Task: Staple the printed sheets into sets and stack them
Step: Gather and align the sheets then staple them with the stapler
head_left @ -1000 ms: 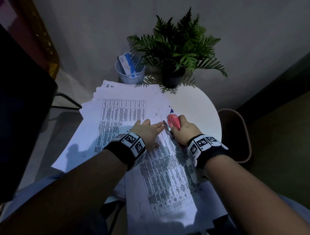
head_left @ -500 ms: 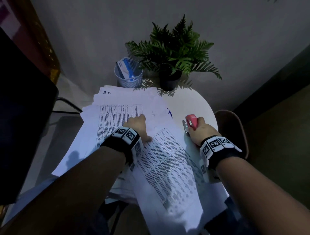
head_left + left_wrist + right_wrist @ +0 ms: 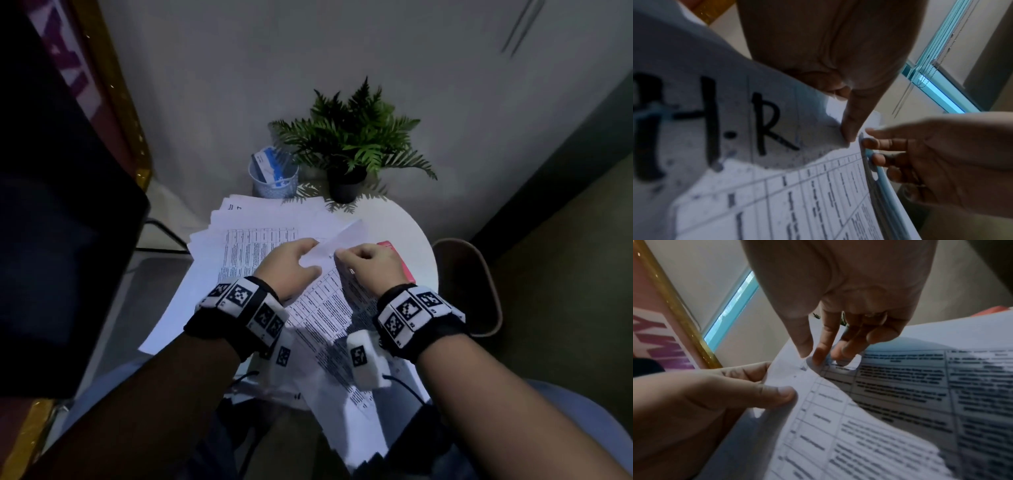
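A set of printed sheets [image 3: 325,308] with table text hangs from the round table toward my lap. My left hand [image 3: 310,250] pinches its top edge, thumb on the printed side [image 3: 777,395]. My right hand [image 3: 339,255] pinches the top corner beside it, fingertips [image 3: 813,353] on the paper. A blank sheet corner [image 3: 346,233] sticks up between the hands. The red stapler [image 3: 394,251] lies on the table behind my right hand, partly hidden. A loose pile of printed sheets [image 3: 253,233] is spread under and left of the hands.
At the back of the white round table [image 3: 407,226] stand a mesh cup [image 3: 274,178] with a blue-white packet and a potted fern [image 3: 352,147]. A chair [image 3: 469,284] stands right of the table. A dark screen [image 3: 61,205] fills the left.
My right hand has let go of the stapler, which now lies on the table. Both hands have come together and lifted the top edge of the printed set.
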